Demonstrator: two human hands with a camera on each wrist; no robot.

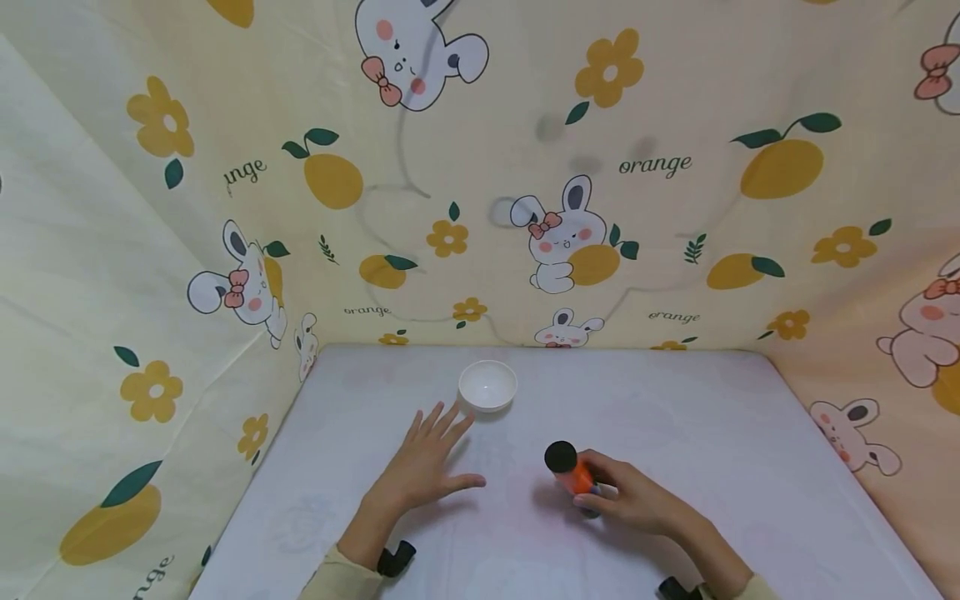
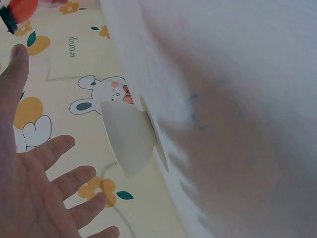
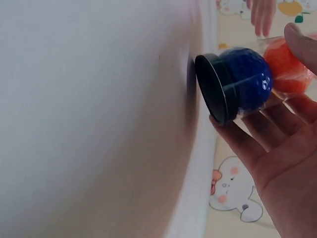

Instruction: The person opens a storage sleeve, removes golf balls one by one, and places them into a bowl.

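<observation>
My right hand (image 1: 637,498) grips a clear tube (image 1: 573,477) with black end caps, fingers and thumb around its side. The tube is tilted, one cap facing up towards the head camera. Inside it, the right wrist view shows a blue ball (image 3: 251,79) by the lower cap and an orange ball (image 3: 287,69) beside it. That black cap (image 3: 213,91) is close over the white table. My left hand (image 1: 416,471) hovers with fingers spread and nothing in it. Just beyond its fingertips stands a white bowl (image 1: 487,390), upright, also seen side-on in the left wrist view.
A white cloth covers the table (image 1: 360,375). Behind it and at both sides hang cream curtains (image 1: 495,167) printed with rabbits, oranges and flowers. A black strap piece (image 1: 396,558) sits at my left wrist, another (image 1: 677,588) at my right.
</observation>
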